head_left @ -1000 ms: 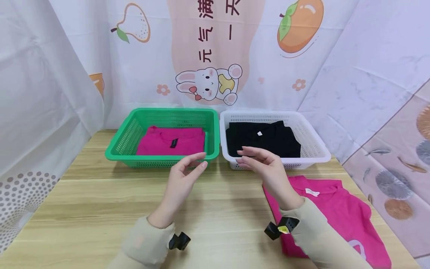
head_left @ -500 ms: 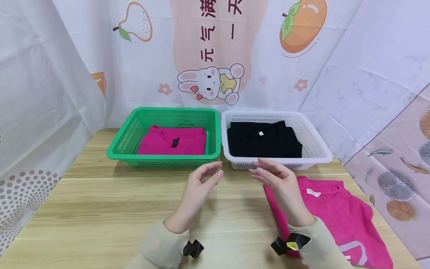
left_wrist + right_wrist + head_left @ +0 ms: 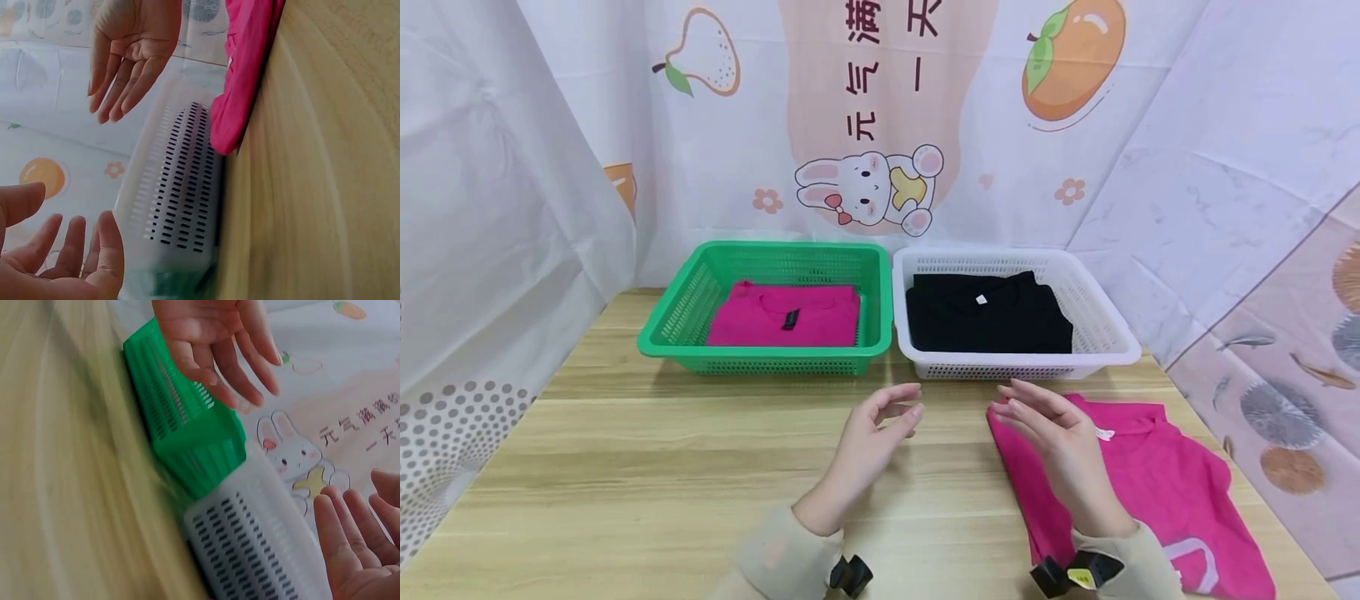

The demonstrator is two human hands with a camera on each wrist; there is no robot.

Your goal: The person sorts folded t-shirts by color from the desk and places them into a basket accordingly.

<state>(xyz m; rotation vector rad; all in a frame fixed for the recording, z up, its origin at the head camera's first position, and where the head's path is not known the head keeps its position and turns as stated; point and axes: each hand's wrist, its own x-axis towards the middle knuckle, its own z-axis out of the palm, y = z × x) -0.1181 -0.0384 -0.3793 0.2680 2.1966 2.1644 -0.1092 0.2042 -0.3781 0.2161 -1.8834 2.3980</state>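
Note:
In the head view my left hand (image 3: pixel 874 442) hovers above the wooden table, fingers loosely bent and holding nothing. My right hand (image 3: pixel 1063 446) is also bare, raised over the left part of a folded pink shirt (image 3: pixel 1172 479) at the table's right side. Both palms face each other in the left wrist view, with a gap between the hands. Behind them, a second pink shirt (image 3: pixel 812 321) lies folded in a green basket (image 3: pixel 767 358). A folded black shirt (image 3: pixel 992 325) lies in a white basket (image 3: pixel 1030 362) beside it.
A printed cloth (image 3: pixel 730 192) hangs behind the two baskets, and more cloth closes off both sides. The wooden table (image 3: pixel 647 467) spreads across the front and left. A small black camera sits on each wrist.
Both hands have drawn back from the baskets, toward the person and to the right. The shirts and baskets stay where they were.

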